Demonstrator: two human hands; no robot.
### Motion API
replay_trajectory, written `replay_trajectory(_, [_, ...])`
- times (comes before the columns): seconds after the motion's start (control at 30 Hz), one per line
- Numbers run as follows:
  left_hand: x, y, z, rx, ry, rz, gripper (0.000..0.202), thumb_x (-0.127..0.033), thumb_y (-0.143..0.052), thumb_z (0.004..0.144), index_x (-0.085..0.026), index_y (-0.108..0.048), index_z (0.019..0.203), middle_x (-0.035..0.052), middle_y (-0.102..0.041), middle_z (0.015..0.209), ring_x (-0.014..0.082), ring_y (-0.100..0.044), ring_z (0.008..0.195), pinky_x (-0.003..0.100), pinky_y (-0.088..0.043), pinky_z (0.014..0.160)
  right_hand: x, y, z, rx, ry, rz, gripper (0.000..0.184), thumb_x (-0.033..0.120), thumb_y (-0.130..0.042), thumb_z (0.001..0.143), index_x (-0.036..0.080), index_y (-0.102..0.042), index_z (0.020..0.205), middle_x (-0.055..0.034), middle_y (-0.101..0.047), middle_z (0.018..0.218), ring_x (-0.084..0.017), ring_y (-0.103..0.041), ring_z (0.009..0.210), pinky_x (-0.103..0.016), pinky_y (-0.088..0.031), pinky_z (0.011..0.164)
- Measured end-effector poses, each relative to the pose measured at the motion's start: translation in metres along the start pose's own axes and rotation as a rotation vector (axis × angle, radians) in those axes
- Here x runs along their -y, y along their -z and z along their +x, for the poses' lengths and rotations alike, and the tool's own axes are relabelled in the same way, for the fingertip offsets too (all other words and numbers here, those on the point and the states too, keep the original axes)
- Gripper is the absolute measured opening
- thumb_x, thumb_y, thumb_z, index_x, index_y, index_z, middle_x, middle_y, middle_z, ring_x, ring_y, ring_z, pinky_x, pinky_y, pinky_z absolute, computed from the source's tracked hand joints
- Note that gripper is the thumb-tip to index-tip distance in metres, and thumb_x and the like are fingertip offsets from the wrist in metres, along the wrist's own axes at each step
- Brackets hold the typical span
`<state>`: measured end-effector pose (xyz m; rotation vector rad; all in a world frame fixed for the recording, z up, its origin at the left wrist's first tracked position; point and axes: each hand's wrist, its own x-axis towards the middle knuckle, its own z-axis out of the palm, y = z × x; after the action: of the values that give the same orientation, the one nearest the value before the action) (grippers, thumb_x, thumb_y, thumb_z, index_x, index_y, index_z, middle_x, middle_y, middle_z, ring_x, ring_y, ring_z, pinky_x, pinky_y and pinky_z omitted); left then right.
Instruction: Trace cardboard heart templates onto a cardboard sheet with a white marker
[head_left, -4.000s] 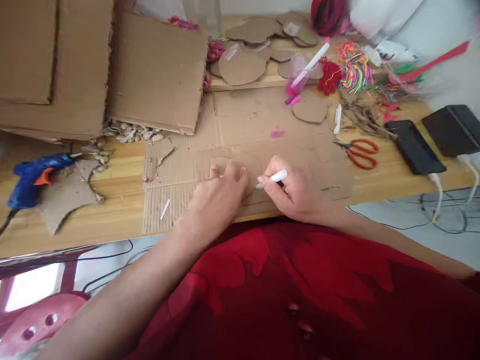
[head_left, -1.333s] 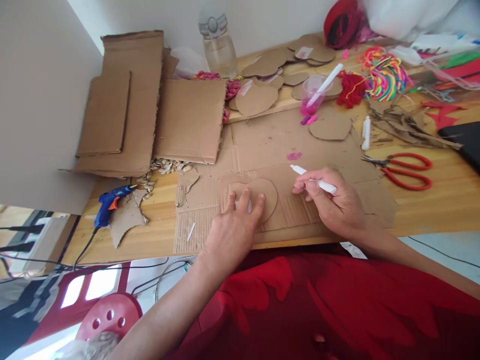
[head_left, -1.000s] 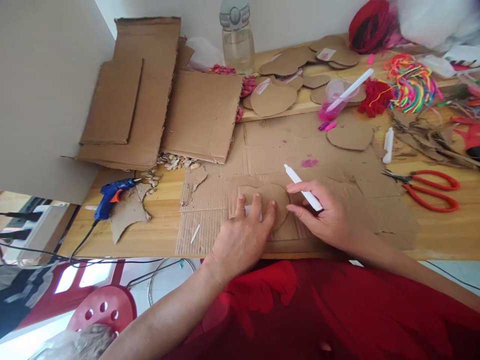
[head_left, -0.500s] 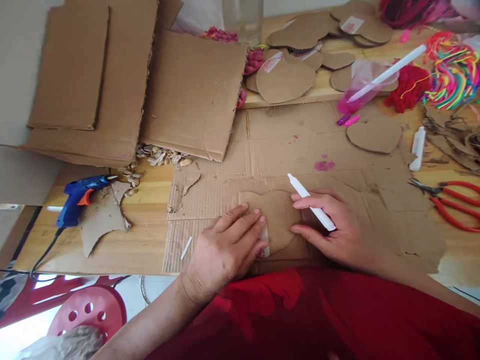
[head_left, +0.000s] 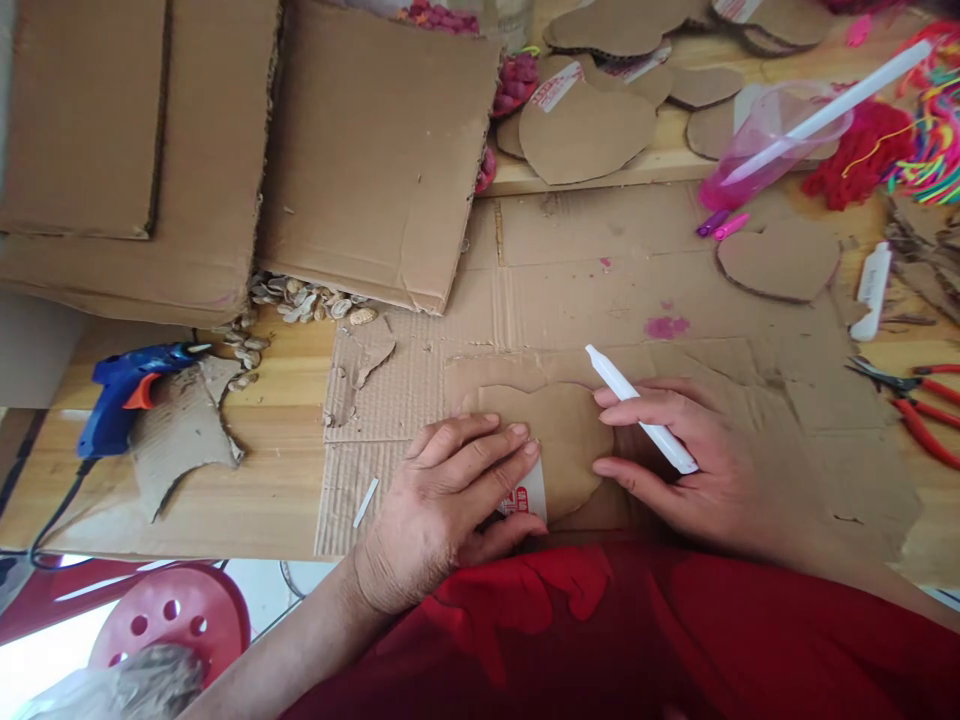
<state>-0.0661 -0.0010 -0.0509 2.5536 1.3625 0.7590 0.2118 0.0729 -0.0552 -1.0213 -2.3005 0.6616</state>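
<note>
A heart-shaped cardboard cutout (head_left: 562,435) with a white label at its near edge lies on a flat sheet of corrugated cardboard (head_left: 600,290) at the table's front. My left hand (head_left: 450,500) grips the cutout's left near edge, fingers on top and thumb under it. My right hand (head_left: 697,470) rests just right of the cutout, holding a white pen (head_left: 641,423) whose tip points up and left, off the cardboard.
A blue glue gun (head_left: 127,385) and a cardboard scrap lie at the left. Folded cardboard boxes (head_left: 225,150) stand behind, with shells beside them. More heart cutouts (head_left: 585,125), a pink cup, coloured yarn and red scissors (head_left: 911,400) lie at the back and right.
My right hand lifted the pen off the cutout's outline and drew back. My left hand went from pressing flat on the cutout to gripping its near edge. The camera came closer.
</note>
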Motion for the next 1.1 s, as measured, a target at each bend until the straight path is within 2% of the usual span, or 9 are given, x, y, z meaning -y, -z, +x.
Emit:
replay_trajectory(0.1, [0.0010, -0.0012, 0.0000, -0.023, -0.021, -0.005, 0.061, -0.057, -0.075, 0.086, -0.018, -0.067, 0.131, 0.0065, -0.073, 0.130, 0.0261, -0.061, 0.123, 0.042, -0.056, 0.100, -0.0003, -0.0002, 0.0004, -0.008, 0.002, -0.007, 0.036, 0.029, -0.077, 0.087, 0.028, -0.062, 0.119, -0.0047, -0.074, 0.123, -0.027, -0.066, 0.115, -0.046, -0.052, 0.099])
replay_trajectory(0.57, [0.0001, -0.0014, 0.0029, -0.035, -0.018, -0.003, 0.058, -0.055, -0.075, 0.087, -0.016, -0.068, 0.129, 0.0067, -0.073, 0.130, 0.0257, -0.061, 0.122, 0.041, -0.052, 0.102, -0.0023, -0.0012, 0.0007, -0.011, 0.009, -0.010, 0.035, 0.025, -0.077, 0.087, 0.027, -0.062, 0.120, -0.0046, -0.073, 0.125, -0.026, -0.064, 0.117, -0.045, -0.050, 0.102])
replay_trajectory(1.1, [-0.0008, -0.0022, 0.0035, -0.045, 0.001, -0.001, 0.060, -0.059, -0.071, 0.088, -0.017, -0.067, 0.129, 0.0057, -0.073, 0.129, 0.0234, -0.062, 0.124, 0.039, -0.051, 0.103, -0.0093, -0.0037, -0.0022, -0.010, 0.005, 0.032, 0.038, 0.025, -0.079, 0.085, 0.027, -0.063, 0.120, -0.0071, -0.071, 0.127, -0.028, -0.065, 0.115, -0.046, -0.049, 0.101])
